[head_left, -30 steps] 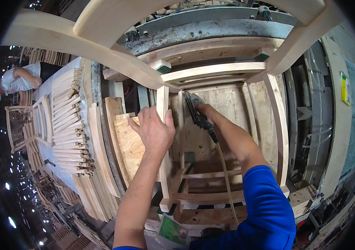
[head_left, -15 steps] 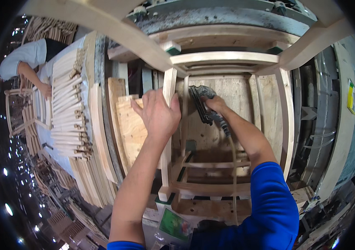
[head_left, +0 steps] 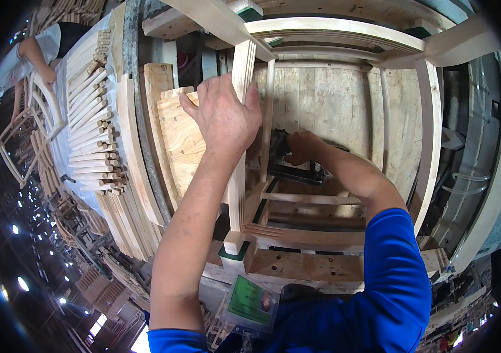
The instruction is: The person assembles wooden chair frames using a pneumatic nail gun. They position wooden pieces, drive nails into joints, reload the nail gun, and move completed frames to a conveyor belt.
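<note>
A pale wooden furniture frame (head_left: 429,141) lies in front of me, with long side rails and thinner crossbars. My left hand (head_left: 227,115) is wrapped round its left rail, thumb on the inner side and fingers over the outer. Inside the frame, near its lower left corner, my right hand (head_left: 304,147) grips a black nail gun (head_left: 297,173). The gun's long magazine lies crosswise just above a lower crossbar (head_left: 315,199). My hand and forearm hide part of the gun, and I cannot make out whether its nose touches the wood.
Wooden blocks with green pads (head_left: 234,252) sit under the frame's corners. A plywood piece (head_left: 177,141) lies left of it. Farther left are a pile of turned sticks (head_left: 91,135), long slats (head_left: 127,220) and a co-worker's arm (head_left: 37,59) by a chair part (head_left: 41,106).
My right hand has brought the nail gun nearer to me and turned it crosswise. The left hand keeps its hold on the rail. My view has shifted, and the frame appears higher.
</note>
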A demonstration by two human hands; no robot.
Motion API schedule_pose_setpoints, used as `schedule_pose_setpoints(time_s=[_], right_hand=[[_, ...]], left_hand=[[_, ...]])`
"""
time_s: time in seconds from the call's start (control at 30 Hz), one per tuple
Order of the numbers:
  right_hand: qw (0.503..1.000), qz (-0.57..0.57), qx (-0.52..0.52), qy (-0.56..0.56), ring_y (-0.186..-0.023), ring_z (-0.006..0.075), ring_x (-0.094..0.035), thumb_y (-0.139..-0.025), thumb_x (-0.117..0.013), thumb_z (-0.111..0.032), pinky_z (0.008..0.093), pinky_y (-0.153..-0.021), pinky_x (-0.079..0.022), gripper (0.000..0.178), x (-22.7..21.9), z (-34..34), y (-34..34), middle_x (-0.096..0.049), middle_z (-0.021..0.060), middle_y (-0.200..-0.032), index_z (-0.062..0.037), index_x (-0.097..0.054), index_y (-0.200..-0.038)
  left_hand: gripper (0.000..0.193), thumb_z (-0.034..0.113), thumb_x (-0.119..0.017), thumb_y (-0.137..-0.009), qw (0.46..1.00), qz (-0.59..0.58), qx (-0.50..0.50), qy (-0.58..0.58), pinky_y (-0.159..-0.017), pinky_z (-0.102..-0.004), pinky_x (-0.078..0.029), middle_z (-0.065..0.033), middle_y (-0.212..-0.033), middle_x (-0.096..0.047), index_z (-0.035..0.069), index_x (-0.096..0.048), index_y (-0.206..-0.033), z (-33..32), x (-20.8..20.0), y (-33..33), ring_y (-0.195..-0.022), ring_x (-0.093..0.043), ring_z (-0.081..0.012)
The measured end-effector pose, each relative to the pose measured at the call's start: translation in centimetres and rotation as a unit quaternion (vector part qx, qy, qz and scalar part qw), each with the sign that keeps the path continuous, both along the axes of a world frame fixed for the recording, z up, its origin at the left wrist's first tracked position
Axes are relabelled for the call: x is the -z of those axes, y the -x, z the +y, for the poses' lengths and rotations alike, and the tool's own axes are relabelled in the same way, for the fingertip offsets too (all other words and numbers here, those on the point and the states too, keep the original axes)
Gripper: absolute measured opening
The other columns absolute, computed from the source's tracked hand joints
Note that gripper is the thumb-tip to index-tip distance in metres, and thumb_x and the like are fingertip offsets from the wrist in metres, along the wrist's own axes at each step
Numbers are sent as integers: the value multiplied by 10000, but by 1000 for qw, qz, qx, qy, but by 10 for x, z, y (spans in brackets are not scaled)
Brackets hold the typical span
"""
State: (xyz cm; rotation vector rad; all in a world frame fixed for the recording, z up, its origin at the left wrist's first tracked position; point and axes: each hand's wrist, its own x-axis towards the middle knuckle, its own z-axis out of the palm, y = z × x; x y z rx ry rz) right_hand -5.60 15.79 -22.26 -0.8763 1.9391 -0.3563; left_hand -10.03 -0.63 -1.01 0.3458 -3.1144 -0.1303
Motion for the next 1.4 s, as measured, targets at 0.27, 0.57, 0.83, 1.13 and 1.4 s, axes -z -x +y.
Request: schedule_pose_setpoints(time_s=[0.27, 0.57, 0.83, 1.13, 1.4], right_hand=[[999, -23, -18, 39, -1002, 374, -737, -808, -719, -426, 451, -915, -587, 469, 1, -3, -7, -761, 207, -1018, -13, -764, -1026], [1000, 9, -15, 24, -1059, 369, -722, -795, -721, -409, 447, -939, -578, 476, 7, -6, -2, -752, 216, -1069, -10, -757, -1052], [926, -235, 292, -40, -1063, 340, -693, -879, -706, -447, 416, -962, -543, 544, 4, 60, 4, -718, 221, -1147, 14, -702, -1168], [234, -592, 717, 283, -656, 241, -638, -766, -851, -575, 369, -626, -578, 616, 45, 113, 43, -643, 96, -795, -31, -616, -932], [254, -539, 761, 256, -582, 259, -627, -849, -731, -618, 422, -554, -559, 547, 38, 148, 83, -621, 105, -711, -89, -593, -873]], left_hand=[[336, 370, -615, -967, 1000, -3, -8, -10, -1149, -716, -183, -114, -1095, -648, 72, -653, -1118, 0, 0, -1, -1210, -553, -331], [360, 325, -658, -935, 999, -29, -12, -35, -1151, -734, -159, -136, -1132, -650, 39, -662, -1155, 5, -8, 4, -1242, -540, -320], [342, 341, -644, -945, 999, -18, -37, -19, -1149, -732, -180, -154, -1144, -647, 50, -648, -1125, 2, -7, -5, -1215, -548, -355], [349, 329, -655, -953, 999, -30, -26, -14, -1153, -729, -190, -150, -1171, -631, 48, -631, -1161, 7, -10, 0, -1237, -535, -344], [367, 339, -645, -961, 1000, -17, -8, -3, -1145, -736, -194, -148, -1172, -633, 39, -627, -1172, 4, -6, 2, -1230, -537, -346]])
